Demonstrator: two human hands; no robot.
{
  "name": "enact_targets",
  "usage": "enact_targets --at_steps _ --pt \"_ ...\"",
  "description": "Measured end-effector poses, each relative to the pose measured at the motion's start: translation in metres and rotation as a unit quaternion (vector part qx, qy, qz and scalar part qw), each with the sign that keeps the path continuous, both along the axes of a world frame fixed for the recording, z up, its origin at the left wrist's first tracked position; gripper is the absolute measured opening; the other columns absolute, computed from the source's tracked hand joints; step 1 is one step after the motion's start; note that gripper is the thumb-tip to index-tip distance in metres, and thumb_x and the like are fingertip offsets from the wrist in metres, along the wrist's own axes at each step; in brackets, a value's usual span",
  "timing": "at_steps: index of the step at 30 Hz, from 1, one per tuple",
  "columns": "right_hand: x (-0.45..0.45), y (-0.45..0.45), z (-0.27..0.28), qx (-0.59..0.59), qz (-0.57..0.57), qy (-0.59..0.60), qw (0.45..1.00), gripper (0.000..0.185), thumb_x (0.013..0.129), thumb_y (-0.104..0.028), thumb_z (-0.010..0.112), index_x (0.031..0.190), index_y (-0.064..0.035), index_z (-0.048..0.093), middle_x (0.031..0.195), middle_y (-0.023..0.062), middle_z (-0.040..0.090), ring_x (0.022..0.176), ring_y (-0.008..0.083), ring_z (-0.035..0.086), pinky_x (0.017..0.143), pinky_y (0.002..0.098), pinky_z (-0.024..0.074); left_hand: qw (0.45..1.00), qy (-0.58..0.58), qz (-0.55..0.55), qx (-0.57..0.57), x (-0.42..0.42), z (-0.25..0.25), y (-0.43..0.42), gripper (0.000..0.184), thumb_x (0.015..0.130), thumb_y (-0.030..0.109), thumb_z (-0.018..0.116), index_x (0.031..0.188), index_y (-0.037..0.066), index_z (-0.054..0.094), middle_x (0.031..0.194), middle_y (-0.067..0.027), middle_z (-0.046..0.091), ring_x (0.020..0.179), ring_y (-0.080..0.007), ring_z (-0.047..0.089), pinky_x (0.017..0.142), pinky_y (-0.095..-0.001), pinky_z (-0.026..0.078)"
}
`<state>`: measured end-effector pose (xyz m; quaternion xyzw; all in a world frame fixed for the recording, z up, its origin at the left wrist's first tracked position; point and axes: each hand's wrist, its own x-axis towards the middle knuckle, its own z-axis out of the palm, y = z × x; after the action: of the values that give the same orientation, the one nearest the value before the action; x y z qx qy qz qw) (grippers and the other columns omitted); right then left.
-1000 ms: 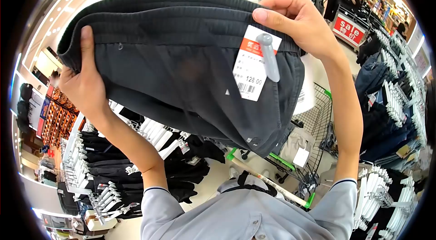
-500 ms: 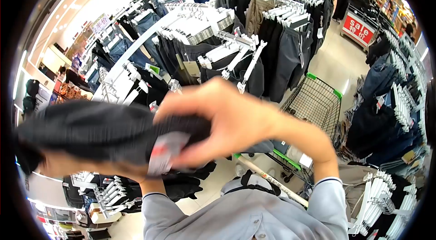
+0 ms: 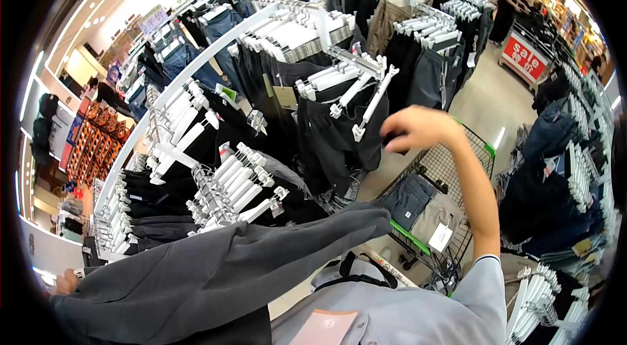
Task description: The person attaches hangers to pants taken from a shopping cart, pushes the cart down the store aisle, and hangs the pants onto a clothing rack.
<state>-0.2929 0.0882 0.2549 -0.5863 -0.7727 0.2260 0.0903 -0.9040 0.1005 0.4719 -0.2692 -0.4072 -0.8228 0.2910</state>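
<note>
Dark grey trousers (image 3: 222,266) stretch sideways across the lower left, in front of my body. My left hand (image 3: 64,283), at the far left edge, is closed on one end of them; the cloth partly hides its fingers. My right hand (image 3: 418,129) is raised away from the trousers, above the shopping cart (image 3: 483,149) and beside the rack of dark trousers. Its fingers are curved and apart from the thumb, with nothing visible between them. A pinkish tag (image 3: 323,328) shows in front of my grey shirt, by the trousers.
Racks with white hangers (image 3: 228,181) and dark trousers stand close in front. Folded grey trousers (image 3: 408,201) and a beige garment (image 3: 434,214) lie in the cart. More garments hang on the right. A person (image 3: 508,8) stands near a red sale sign (image 3: 522,57).
The dark garment, bunched between both hands before, now hangs stretched out lower at the left. My right hand has let go and moved right, toward the cart.
</note>
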Motion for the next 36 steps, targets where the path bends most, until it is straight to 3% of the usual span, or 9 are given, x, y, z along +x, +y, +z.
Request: enact_targets --at_steps 3,6,13,16,19,25,29,33,36 --pt "0.084 0.049 -0.028 0.069 -0.184 -0.094 0.976 0.032 0.088 -0.023 0.075 0.108 0.0005 0.071 0.099 0.0150 0.075 0.094 0.0274 0.074 0.085 0.0362 0.0574 1.000 0.004 0.010 -0.006 -0.017 0.005 -0.003 0.038 0.087 0.025 0.083 0.107 -0.006 0.073 0.104 -0.0136 0.075 0.086 -0.0159 0.068 0.085 -0.0322 0.055" --pt "0.117 0.110 -0.060 0.178 -0.237 0.122 0.947 0.024 0.088 -0.012 0.073 0.107 0.0011 0.070 0.099 0.0131 0.076 0.093 0.0229 0.074 0.086 0.0352 0.0571 1.000 -0.001 0.017 -0.010 -0.030 0.011 -0.003 0.037 0.087 0.024 0.083 0.107 -0.005 0.073 0.104 -0.0136 0.074 0.087 -0.0159 0.068 0.085 -0.0322 0.055" --pt "0.134 0.217 -0.107 0.202 -0.158 0.168 0.952 0.028 0.081 0.000 0.070 0.109 0.0003 0.071 0.101 0.0132 0.077 0.097 0.0236 0.074 0.090 0.0364 0.0556 0.999 0.000 0.037 -0.035 -0.055 0.017 -0.003 0.037 0.087 0.023 0.083 0.109 -0.005 0.073 0.106 -0.0135 0.074 0.089 -0.0160 0.067 0.087 -0.0324 0.054" --pt "0.142 0.236 -0.110 0.143 -0.108 0.113 0.977 0.037 0.075 -0.005 0.077 0.111 0.0009 0.071 0.101 0.0144 0.077 0.096 0.0246 0.072 0.089 0.0375 0.0548 0.998 -0.003 0.048 -0.047 -0.067 0.018 -0.002 0.037 0.087 0.022 0.083 0.109 -0.005 0.072 0.107 -0.0134 0.073 0.090 -0.0160 0.067 0.088 -0.0325 0.054" --pt "0.146 0.257 -0.122 0.078 -0.066 0.029 0.994 0.050 0.066 -0.029 0.088 0.109 -0.0078 0.074 0.101 0.0139 0.076 0.097 0.0318 0.073 0.088 0.0401 0.0553 0.997 -0.005 0.064 -0.050 -0.076 0.017 -0.004 0.037 0.087 0.022 0.083 0.110 -0.005 0.072 0.108 -0.0134 0.073 0.091 -0.0160 0.067 0.088 -0.0325 0.053" --pt "0.159 0.298 -0.156 0.079 -0.051 -0.171 0.981 0.048 0.063 -0.042 0.090 0.101 -0.0164 0.078 0.099 0.0118 0.075 0.096 0.0341 0.072 0.082 0.0455 0.0575 0.995 -0.008 0.077 -0.063 -0.090 0.016 0.001 0.037 0.087 0.021 0.083 0.111 -0.004 0.072 0.110 -0.0133 0.073 0.093 -0.0161 0.066 0.089 -0.0327 0.053" --pt "0.166 0.298 -0.141 0.164 -0.053 -0.157 0.972 0.024 0.078 -0.021 0.077 0.100 -0.0123 0.079 0.097 0.0157 0.074 0.098 0.0350 0.070 0.090 0.0466 0.0527 0.995 -0.012 0.074 -0.071 -0.095 0.014 0.010 0.036 0.087 0.020 0.083 0.112 -0.004 0.071 0.111 -0.0132 0.072 0.095 -0.0161 0.066 0.090 -0.0327 0.052" --pt "0.129 0.259 -0.073 0.158 -0.038 -0.236 0.958 0.025 0.077 -0.017 0.078 0.102 -0.0199 0.081 0.095 0.0105 0.075 0.100 0.0321 0.068 0.091 0.0446 0.0528 0.993 -0.013 0.072 -0.089 -0.098 0.013 0.020 0.036 0.087 0.019 0.083 0.113 -0.004 0.071 0.112 -0.0132 0.072 0.096 -0.0161 0.066 0.091 -0.0328 0.052" --pt "0.144 0.256 -0.078 0.170 -0.041 -0.182 0.968 0.025 0.073 -0.020 0.079 0.098 -0.0121 0.080 0.098 0.0145 0.074 0.099 0.0347 0.068 0.088 0.0442 0.0529 0.993 -0.009 0.066 -0.097 -0.095 0.010 0.033 0.036 0.087 0.019 0.083 0.113 -0.004 0.071 0.113 -0.0131 0.072 0.097 -0.0161 0.066 0.092 -0.0329 0.052"
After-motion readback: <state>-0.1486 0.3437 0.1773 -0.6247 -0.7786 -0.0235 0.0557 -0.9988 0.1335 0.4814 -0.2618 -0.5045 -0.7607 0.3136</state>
